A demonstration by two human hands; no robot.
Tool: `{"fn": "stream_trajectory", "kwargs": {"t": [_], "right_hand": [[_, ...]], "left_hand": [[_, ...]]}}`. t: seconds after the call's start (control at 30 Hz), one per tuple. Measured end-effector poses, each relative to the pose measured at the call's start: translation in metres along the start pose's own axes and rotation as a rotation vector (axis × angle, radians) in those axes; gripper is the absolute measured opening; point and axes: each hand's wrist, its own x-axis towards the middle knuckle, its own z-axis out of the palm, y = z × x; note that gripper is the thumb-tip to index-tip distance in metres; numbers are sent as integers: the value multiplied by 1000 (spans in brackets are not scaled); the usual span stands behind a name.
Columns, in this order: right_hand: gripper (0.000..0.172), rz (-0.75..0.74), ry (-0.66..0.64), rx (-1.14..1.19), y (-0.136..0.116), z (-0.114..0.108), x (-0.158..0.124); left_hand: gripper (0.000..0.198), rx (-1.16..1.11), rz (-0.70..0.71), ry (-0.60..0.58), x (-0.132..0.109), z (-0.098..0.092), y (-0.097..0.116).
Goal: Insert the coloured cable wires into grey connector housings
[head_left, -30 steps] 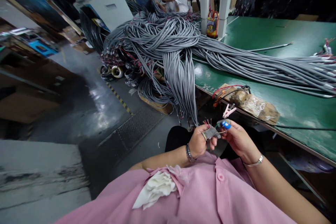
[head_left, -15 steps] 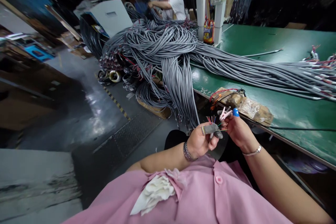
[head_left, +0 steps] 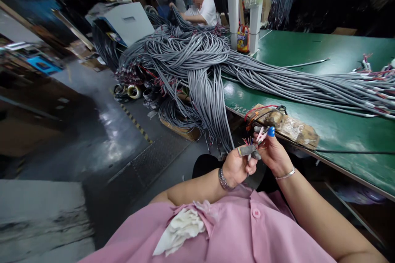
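One green tabletop (head_left: 348,135) carries a heap of grey cables (head_left: 185,55), too many to count, spilling over its left end. Behind the heap is one co-worker (head_left: 209,10) in white. Two white posts (head_left: 233,4) flank one snack packet (head_left: 242,40), contents hidden. One wooden block (head_left: 293,128), partly wrapped, lies along the near edge. One shirt pocket (head_left: 211,224) holds crumpled white tissue (head_left: 182,230). The left hand (head_left: 237,167) has its grip closed on several thin coloured wires (head_left: 247,141), tips fanned upward. Just beside them, the right hand (head_left: 274,157) has thumb and finger slightly parted about one pink clip (head_left: 261,134); whether they squeeze it, I cannot tell.
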Motion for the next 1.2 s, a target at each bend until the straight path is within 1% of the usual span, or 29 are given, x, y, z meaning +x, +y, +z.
{"fn": "stream_trajectory", "kwargs": {"t": [0.1, 0.23, 0.4, 0.53, 0.6, 0.63, 0.7, 0.77, 0.8, 0.87, 0.93, 1.03, 1.1, 1.2], "right_hand": [[38, -26, 20, -27, 1, 2, 1], [41, -67, -24, -94, 3, 1, 2], [50, 0, -80, -84, 3, -7, 1], [54, 68, -143, -46, -2, -12, -4], [52, 88, -168, -64, -5, -12, -8], [48, 83, -171, -80, -6, -11, -10], [37, 42, -159, -131, -8, -8, -13], [29, -39, -123, -203, -7, -7, -16], [28, -85, -101, -240, -5, -7, -16], [32, -157, -61, -279, -2, -8, -16], [39, -179, -48, -265, 2, -9, -14], [44, -103, -73, -196, 3, -9, -10], [44, -38, -79, -150, 1, -7, -7], [40, -9, -52, -93, -1, -3, -4]], "left_hand": [[11, 3, 0, 11, 1, -1, -1], [11, 30, 9, 27, 1, -1, -3], [16, 128, 90, 17, 0, -3, -7], [27, 257, 193, 70, -4, -7, -13], [33, 338, 229, 88, -7, -8, -16], [34, 372, 245, 98, -9, -8, -16], [35, 419, 282, 116, -11, -7, -17], [35, 450, 317, 127, -12, -6, -15], [36, 463, 331, 125, -12, -6, -14], [37, 476, 353, 113, -11, -5, -12], [37, 471, 369, 99, -9, -4, -9], [38, 448, 381, 83, -6, -3, -8], [38, 439, 379, 82, -3, -2, -8], [37, 449, 371, 95, 0, -1, -9]]}}
